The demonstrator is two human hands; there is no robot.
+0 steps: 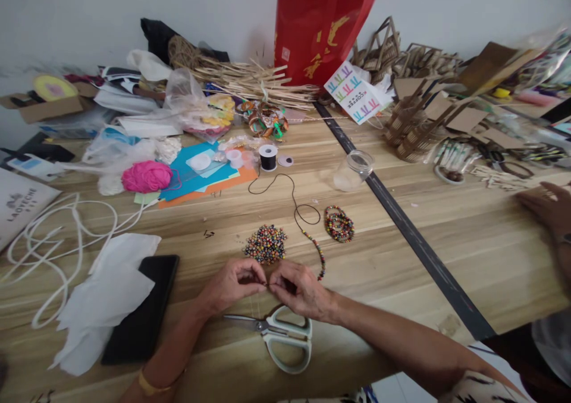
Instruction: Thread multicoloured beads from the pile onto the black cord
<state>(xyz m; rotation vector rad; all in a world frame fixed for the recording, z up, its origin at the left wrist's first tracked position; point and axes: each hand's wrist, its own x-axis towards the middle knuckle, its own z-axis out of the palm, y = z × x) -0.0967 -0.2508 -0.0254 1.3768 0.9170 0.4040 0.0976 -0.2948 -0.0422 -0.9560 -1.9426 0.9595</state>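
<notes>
My left hand [234,285] and my right hand [304,290] meet fingertip to fingertip, both closed in a pinch. A tiny dark bead shows between the tips, small and hard to make out. A black cord [293,192] runs from its spool [268,157] and loops on the table. Its strung part, a row of colourful beads [317,248], passes behind my right hand. Just beyond my hands lies a heap of loose beads [266,244]. Finished beaded rings [339,224] lie stacked to the right. White-handled scissors [285,334] rest partly open below my hands.
A clear jar [354,170] lies behind the beads, near a dark strip [401,219] across the table. Left are a black phone-like slab [141,311], white tissue [104,299] and cable [74,236]. Another person's hand [546,208] rests at right. Craft supplies and a red bag [323,28] line the back.
</notes>
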